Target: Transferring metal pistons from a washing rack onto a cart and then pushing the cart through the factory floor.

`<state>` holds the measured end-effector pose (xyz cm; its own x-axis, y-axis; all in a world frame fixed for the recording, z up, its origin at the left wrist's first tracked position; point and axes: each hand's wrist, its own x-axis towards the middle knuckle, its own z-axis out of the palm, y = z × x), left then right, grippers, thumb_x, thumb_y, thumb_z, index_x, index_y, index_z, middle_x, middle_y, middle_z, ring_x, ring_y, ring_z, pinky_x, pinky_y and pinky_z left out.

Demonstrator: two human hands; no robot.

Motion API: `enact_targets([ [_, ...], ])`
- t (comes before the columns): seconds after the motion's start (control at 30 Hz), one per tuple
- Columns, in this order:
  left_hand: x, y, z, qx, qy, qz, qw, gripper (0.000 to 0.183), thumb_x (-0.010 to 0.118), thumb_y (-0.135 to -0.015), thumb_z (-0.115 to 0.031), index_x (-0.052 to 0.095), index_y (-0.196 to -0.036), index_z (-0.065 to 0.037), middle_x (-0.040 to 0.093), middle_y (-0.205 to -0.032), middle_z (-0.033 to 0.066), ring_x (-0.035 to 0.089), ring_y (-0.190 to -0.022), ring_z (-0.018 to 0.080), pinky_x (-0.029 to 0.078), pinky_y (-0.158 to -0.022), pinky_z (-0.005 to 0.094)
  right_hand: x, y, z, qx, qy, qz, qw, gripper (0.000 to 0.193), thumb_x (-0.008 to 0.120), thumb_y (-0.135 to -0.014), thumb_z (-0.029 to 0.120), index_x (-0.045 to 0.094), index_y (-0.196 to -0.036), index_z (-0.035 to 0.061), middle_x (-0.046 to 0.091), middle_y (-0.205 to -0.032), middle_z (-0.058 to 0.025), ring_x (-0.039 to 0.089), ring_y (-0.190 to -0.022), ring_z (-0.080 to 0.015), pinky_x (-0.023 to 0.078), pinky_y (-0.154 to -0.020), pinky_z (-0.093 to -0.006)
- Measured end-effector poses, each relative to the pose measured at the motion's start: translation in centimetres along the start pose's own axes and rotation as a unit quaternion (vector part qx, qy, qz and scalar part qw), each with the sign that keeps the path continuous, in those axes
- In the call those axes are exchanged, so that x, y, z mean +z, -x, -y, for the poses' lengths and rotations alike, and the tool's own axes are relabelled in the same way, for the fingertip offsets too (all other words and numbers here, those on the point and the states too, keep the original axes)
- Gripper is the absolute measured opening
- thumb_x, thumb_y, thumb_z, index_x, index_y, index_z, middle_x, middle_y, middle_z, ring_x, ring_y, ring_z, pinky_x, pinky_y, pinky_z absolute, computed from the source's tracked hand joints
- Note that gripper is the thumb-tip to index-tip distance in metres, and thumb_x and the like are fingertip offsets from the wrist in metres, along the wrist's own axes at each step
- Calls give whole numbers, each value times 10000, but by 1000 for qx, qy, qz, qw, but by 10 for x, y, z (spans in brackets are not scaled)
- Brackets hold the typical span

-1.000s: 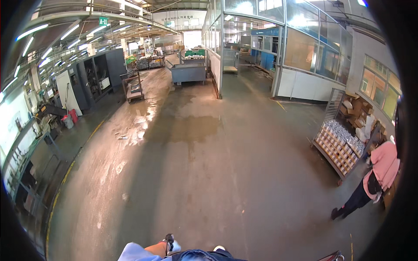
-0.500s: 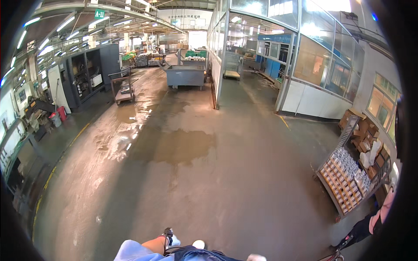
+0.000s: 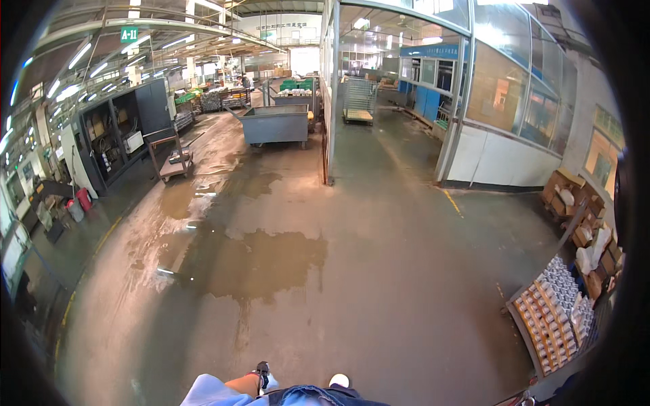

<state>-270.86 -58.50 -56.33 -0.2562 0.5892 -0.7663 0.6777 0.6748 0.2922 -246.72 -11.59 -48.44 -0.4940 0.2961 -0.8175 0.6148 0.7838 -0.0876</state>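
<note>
My left hand (image 3: 269,383) hangs low at the bottom edge, in what looks like a white glove, with a dark band at the wrist and a light blue sleeve behind it. It is small and partly covered, so its fingers cannot be made out. Nearest to it is the floor (image 3: 379,298), and no object shows against it. A white shoe tip (image 3: 340,380) pokes out in front of my dark clothing. My right hand is out of the picture.
A cart stacked with metal parts (image 3: 547,318) stands at the right, by cardboard boxes (image 3: 575,196). Ahead are a puddle (image 3: 264,260), a grey wheeled bin (image 3: 274,126), a flat trolley (image 3: 175,168) and a glass partition (image 3: 497,88). A dark cabinet (image 3: 112,132) stands left.
The puddle, bin and partition now appear closer as my view moves forward. My right hand has dropped out of view. The person in pink at the right edge no longer shows clearly.
</note>
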Motion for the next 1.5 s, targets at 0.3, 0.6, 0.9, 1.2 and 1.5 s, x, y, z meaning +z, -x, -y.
enact_targets([
  [0.3,-113,-69,106,-108,155,44,981,314,646,-860,-240,757,-1126,-114,768,-1019,172,746,-929,378,591,-749,459,-340,-248,113,-141,-71,-156,975,239,676,-857,265,743,-984,74,738,-912,-99,726,-888,-265,587,-778,-398],
  [0.6,-426,-202,260,-176,116,-9,977,477,499,-920,-488,721,-1226,-196,723,-1182,136,654,-1091,339,494,-1002,463,-459,-297,308,173,125,-123,969,366,586,-934,379,771,-1195,203,734,-1184,-176,702,-1107,-237,527,-1002,-437],
  [0.9,-687,-376,349,-1,-61,-201,978,241,498,-948,-322,708,-1065,-303,720,-1146,-13,688,-999,263,517,-850,443,-566,-467,284,6,-8,-4,1000,289,635,-879,316,762,-1070,139,738,-1076,-176,711,-1038,-300,558,-922,-454],
  [1.2,-761,-447,440,-54,98,31,993,259,587,-894,-273,742,-1080,-181,755,-1081,107,726,-977,345,571,-809,465,-826,-702,332,-158,184,-50,969,224,684,-825,252,754,-944,76,742,-969,-175,721,-969,-364,589,-843,-471],
  [1.5,-966,-609,611,-138,84,60,985,421,543,-919,-418,753,-1172,-156,750,-1140,166,714,-1069,371,551,-909,497,-1100,-891,522,-141,-138,-141,970,232,659,-844,231,742,-997,77,746,-864,-117,723,-848,-369,552,-698,-483],
])
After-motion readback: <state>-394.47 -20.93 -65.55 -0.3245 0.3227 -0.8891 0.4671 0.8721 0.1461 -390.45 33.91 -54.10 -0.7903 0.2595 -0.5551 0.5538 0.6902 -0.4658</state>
